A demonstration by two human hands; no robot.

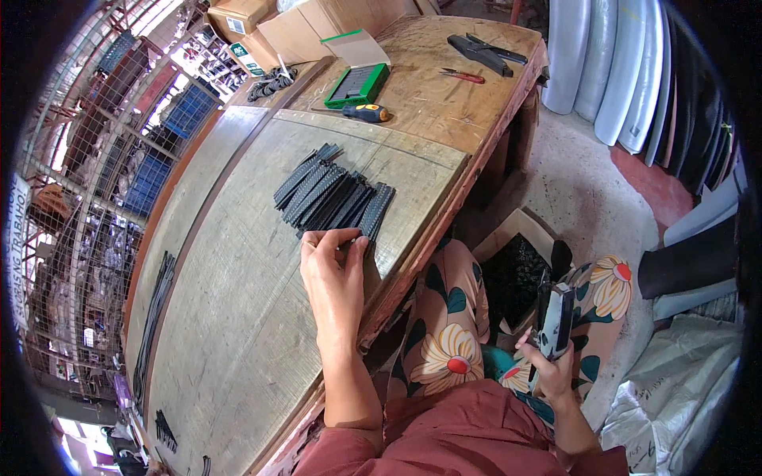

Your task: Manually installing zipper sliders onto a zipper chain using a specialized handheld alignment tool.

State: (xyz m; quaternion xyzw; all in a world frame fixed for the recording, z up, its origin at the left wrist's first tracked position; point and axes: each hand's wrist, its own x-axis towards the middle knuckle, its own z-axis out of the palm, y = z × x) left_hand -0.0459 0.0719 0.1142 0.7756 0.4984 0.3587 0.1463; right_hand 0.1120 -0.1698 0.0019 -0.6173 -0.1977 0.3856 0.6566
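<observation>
A pile of short black textured strips (329,194) lies side by side on the worn wooden table. My left hand (329,258) is at the pile's near edge, thumb and fingers curled together in a pinch. Whatever sits between those fingertips is too small to make out. Lower right, above my lap, my right hand (548,369) is wrapped round a grey-and-black hand tool (556,317) that points away from me; its exact kind is unclear. Beneath the tool, between my knees, stands an open cardboard box (532,226) with small black pieces inside.
Farther back on the table (238,317) are a yellow-and-black screwdriver (367,113), a green case (357,86), red-handled snips (462,75) and a black cutting tool (484,54). Long black strips (155,325) lie at left. Wrapped rolls (607,71) stand at right.
</observation>
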